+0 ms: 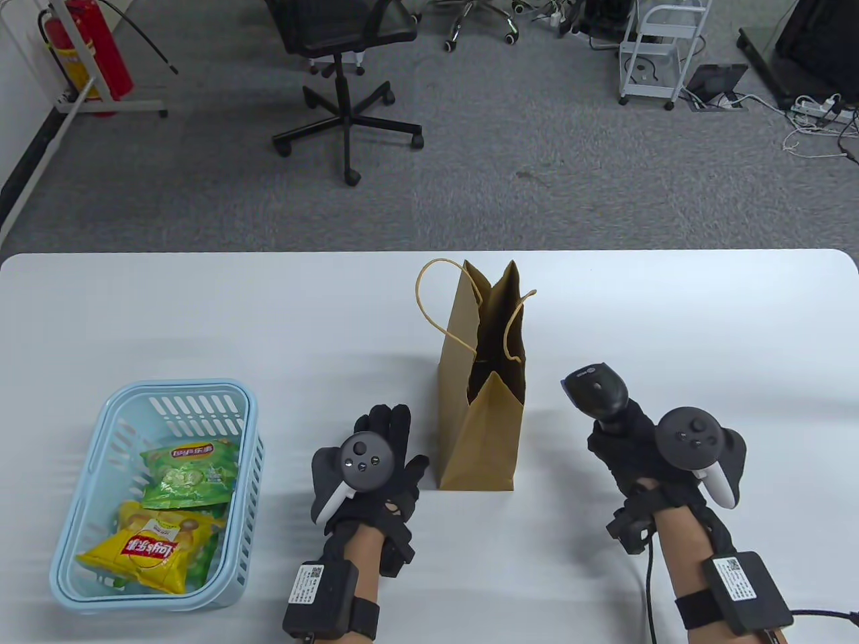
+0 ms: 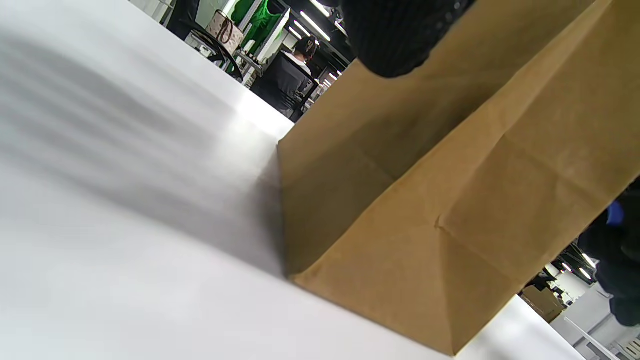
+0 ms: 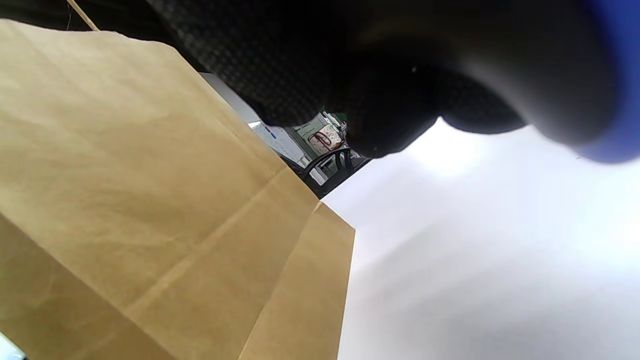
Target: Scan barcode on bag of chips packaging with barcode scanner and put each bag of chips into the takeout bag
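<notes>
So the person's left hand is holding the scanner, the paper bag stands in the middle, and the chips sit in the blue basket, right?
Not quite: the barcode scanner is in the right hand, as the table view shows. The left hand holds nothing, its fingers spread beside the brown paper takeout bag. The rest is right: the bag stands in the middle, and the bags of chips lie in the blue basket.

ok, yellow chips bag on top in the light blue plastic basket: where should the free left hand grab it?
Likely from above, pinching the yellow chips bag at its crimped end seal nearest the left hand. It lies flat on the green bags in the light blue plastic basket, whose walls block a side approach; the seal is flat and firm.
</notes>
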